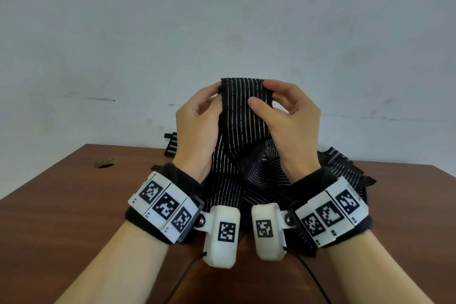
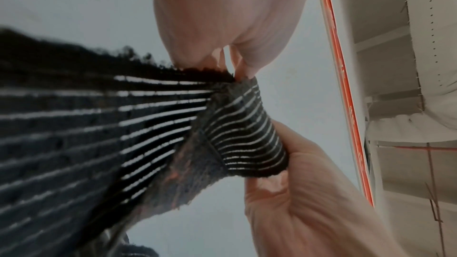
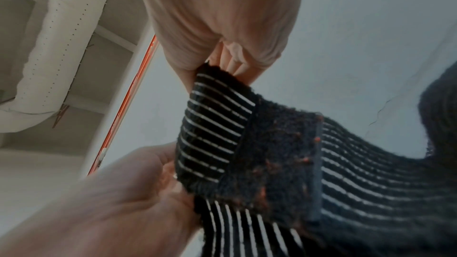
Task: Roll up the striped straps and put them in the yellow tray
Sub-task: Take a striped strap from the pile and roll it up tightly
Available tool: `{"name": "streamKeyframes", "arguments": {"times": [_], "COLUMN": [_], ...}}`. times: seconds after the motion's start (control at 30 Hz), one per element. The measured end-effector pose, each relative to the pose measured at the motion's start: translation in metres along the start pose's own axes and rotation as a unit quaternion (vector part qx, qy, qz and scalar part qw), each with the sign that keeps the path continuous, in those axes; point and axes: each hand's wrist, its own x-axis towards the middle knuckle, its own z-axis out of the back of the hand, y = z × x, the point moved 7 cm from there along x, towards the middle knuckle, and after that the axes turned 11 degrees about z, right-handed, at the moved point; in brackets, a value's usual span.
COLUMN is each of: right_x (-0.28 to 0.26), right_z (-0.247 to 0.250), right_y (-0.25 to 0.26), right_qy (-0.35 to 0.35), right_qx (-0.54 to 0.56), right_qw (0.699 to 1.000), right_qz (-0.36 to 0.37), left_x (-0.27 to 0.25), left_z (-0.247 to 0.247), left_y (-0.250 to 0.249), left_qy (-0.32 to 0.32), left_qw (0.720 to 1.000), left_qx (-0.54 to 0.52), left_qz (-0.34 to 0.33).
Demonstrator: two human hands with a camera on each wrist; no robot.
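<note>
A black strap with thin white stripes (image 1: 243,116) is lifted upright above the wooden table, its lower part trailing down into a heap. My left hand (image 1: 216,93) pinches its top left corner and my right hand (image 1: 267,94) pinches the top right corner, thumb on the near face. In the left wrist view the strap's end (image 2: 247,136) is turned over between my left hand (image 2: 230,69) and right hand (image 2: 269,177). The right wrist view shows a fuzzy fastening patch (image 3: 277,153) behind that turned end. No yellow tray is in view.
More striped straps lie heaped on the table behind my wrists (image 1: 343,165), and another piece (image 1: 171,147) sits at the far edge. The brown table (image 1: 61,195) has a small hole (image 1: 106,163) at the back left. A pale wall stands close behind.
</note>
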Motion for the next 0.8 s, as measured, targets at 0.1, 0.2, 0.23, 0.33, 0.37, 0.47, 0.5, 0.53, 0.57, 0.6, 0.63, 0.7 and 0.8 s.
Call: {"name": "streamKeyframes", "arguments": {"times": [0.1, 0.2, 0.23, 0.33, 0.37, 0.47, 0.5, 0.53, 0.57, 0.6, 0.63, 0.7, 0.8], "right_x": [-0.004, -0.006, -0.006, -0.009, -0.009, -0.009, -0.009, -0.009, -0.009, -0.010, -0.010, -0.011, -0.009], "right_z": [0.000, -0.002, -0.004, -0.006, -0.006, -0.005, -0.004, -0.004, -0.005, -0.005, -0.006, -0.008, -0.010], "right_y": [-0.002, -0.002, -0.002, -0.002, -0.003, -0.003, -0.003, -0.003, -0.003, -0.003, -0.004, -0.004, -0.004], "right_qy": [-0.008, -0.006, -0.002, 0.006, 0.006, 0.000, 0.000, 0.001, 0.002, 0.003, 0.004, 0.010, 0.026], "right_qx": [-0.001, -0.013, -0.019, -0.038, -0.041, -0.047, -0.049, -0.050, -0.048, -0.045, -0.046, -0.054, -0.065], "right_qw": [1.000, 1.000, 1.000, 0.999, 0.999, 0.999, 0.999, 0.999, 0.999, 0.999, 0.999, 0.998, 0.998], "right_qz": [-0.010, -0.013, -0.011, -0.009, -0.009, -0.011, -0.009, -0.008, -0.009, -0.010, -0.011, -0.012, -0.008], "left_x": [-0.002, -0.004, -0.004, -0.003, -0.003, -0.005, -0.006, -0.007, -0.007, -0.007, -0.007, -0.005, -0.004], "left_z": [-0.003, -0.004, -0.004, -0.003, -0.003, -0.006, -0.007, -0.007, -0.007, -0.007, -0.005, -0.002, 0.002], "left_y": [0.002, 0.001, 0.000, -0.001, -0.001, -0.001, -0.002, -0.003, -0.004, -0.004, -0.005, -0.005, -0.008], "left_qy": [0.012, 0.013, 0.013, 0.006, 0.005, 0.014, 0.015, 0.014, 0.012, 0.006, -0.002, -0.015, -0.037], "left_qw": [1.000, 0.999, 0.999, 0.998, 0.998, 0.997, 0.998, 0.998, 0.999, 1.000, 1.000, 1.000, 0.998], "left_qx": [-0.016, -0.027, -0.034, -0.049, -0.048, -0.049, -0.048, -0.044, -0.036, -0.027, -0.019, -0.004, 0.026], "left_qz": [0.017, 0.032, 0.037, 0.048, 0.050, 0.053, 0.045, 0.032, 0.018, 0.006, -0.004, -0.017, -0.036]}}
